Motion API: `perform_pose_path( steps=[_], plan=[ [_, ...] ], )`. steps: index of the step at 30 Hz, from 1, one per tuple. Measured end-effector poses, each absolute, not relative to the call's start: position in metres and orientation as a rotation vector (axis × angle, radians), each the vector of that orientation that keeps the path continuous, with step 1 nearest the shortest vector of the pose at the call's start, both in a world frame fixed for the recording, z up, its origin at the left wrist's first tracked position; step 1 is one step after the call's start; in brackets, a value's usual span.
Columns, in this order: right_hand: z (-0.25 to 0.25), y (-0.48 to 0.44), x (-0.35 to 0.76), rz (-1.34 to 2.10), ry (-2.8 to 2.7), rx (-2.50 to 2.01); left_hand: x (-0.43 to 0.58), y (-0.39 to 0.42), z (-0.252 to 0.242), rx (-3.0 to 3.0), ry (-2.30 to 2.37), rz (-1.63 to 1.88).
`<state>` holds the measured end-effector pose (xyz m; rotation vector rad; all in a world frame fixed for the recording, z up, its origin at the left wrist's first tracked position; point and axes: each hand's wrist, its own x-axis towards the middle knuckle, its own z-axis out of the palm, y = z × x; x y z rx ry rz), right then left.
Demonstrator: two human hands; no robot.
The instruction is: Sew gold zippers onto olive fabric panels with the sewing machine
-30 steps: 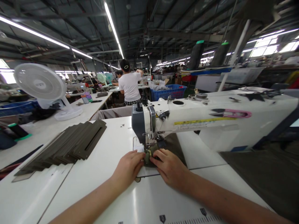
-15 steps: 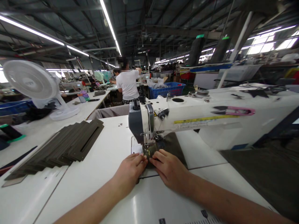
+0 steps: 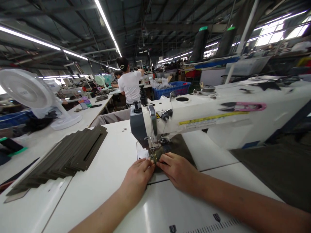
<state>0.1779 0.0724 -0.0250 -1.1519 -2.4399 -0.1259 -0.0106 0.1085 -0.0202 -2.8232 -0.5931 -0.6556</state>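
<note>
Far L of hands: blk thread cone (image 3: 10,144) w/ green base, on its side; white fan (image 3: 25,89) beyond it. Nearer, L of hands, dk panels (image 3: 69,150) fanned out in a stack on white surface (image 3: 114,155), end one w/ long slit. Beyond L hand, co-worker (image 3: 131,84) in white top, back turned. L hand (image 3: 139,176): fingers drawn together, tips at near L edge of dk fabric (image 3: 181,145), by gold zip (image 3: 155,156). Zip's btwn both hands' fingertips, at needle area of sewing m/c (image 3: 206,106) just past them. R hand (image 3: 179,170): fingers bent, close together, tips on fabric R of zip. Can't tell if either pinches or only presses. M/c arm runs R, beyond R hand, pink-handled snips (image 3: 245,106) on it. Far R, past R forearm: dk cloth (image 3: 269,171).
</note>
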Motion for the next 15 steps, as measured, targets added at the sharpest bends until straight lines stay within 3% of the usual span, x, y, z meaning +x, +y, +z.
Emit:
perform_pose_path(
  steps=[15],
  plan=[
    [-0.0272,0.0678,0.1746,-0.159,-2.411,-1.201,-0.0055,0.1101,-0.0154,-2.797,-0.577,-0.665]
  ],
)
